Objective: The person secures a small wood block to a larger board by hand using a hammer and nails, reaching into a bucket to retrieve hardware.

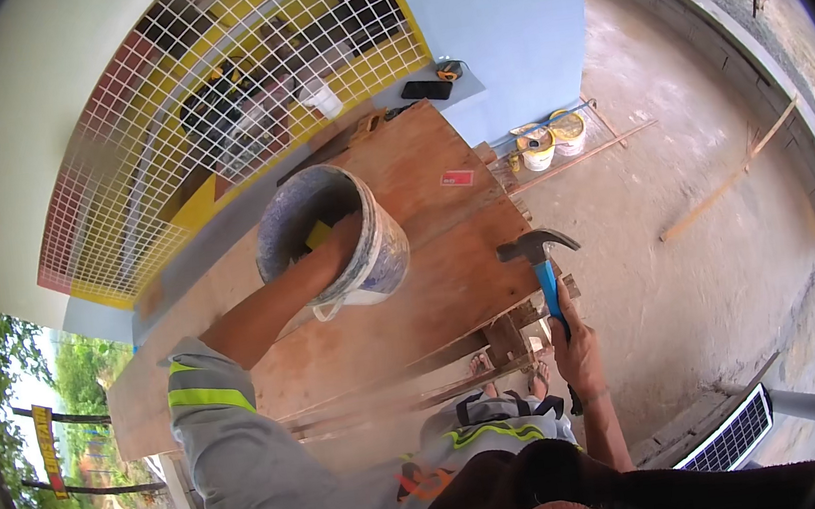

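Observation:
My right hand (577, 352) grips a claw hammer (548, 287) by its blue and black handle, with the steel head pointing away from me. The hammer is off the front right edge of a plywood-topped table (447, 272). My left arm reaches down into a stained plastic bucket (386, 249) that stands on the plywood. Only the back of my left hand (346, 233) shows at the bucket's inner wall; its fingers are hidden inside. Something yellow (318, 234) is in the bucket beside that hand.
Behind the table is a white wire grille (265, 67). A phone (426, 90) and a tape measure (450, 70) lie on the ledge. A red card (458, 178) is on the plywood. Two paint pails (537, 149) and a loose wooden strip (730, 176) are on the concrete floor.

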`<state>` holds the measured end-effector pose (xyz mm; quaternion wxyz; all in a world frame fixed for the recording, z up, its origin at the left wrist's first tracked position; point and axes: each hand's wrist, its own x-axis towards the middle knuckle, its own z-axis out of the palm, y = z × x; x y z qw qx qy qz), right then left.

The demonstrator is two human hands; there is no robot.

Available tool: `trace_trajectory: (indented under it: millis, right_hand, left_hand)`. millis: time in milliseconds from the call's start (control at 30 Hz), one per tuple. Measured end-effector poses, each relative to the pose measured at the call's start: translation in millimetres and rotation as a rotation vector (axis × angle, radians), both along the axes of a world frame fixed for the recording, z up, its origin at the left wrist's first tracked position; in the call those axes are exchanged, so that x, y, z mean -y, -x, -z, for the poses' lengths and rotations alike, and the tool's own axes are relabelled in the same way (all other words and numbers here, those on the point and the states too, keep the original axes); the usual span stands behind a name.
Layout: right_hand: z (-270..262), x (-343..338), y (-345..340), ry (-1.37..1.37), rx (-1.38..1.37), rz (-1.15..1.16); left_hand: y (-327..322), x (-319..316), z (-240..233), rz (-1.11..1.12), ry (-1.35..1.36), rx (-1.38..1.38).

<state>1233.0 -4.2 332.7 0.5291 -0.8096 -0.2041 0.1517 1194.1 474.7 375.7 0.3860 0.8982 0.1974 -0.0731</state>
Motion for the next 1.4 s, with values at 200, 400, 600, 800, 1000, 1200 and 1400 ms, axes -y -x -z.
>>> trace_trajectory:
  millis: [200,400,600,800,1000,1200,1400]
  right_hand:
    - [2,-6,7,0.011,-0.081,0.021]
    - [0,-5,5,-0.041,-0.102,0.028]
    - [-1,-2,2,0.014,-0.108,0.002]
    - [-27,-27,1,-0.019,0.107,-0.022]
    - [-84,-74,-26,0.121,0.381,-0.182]
    - [-61,-69,-58,0.385,0.474,-0.29]
    - [-33,-56,-54,0.181,0.428,-0.205]
  left_hand:
    - [3,-6,-2,-0.049,-0.001,0.002]
    - [2,-4,0,-0.086,-0.011,0.037]
    - [0,-7,13,-0.159,0.012,0.035]
    - [-5,-9,7,-0.007,-0.117,0.14]
    - [-11,-7,20,0.147,-0.509,0.178]
    - [-19,5,8,0.24,-0.652,0.17]
    - [-21,13,-9,0.243,-0.677,0.132]
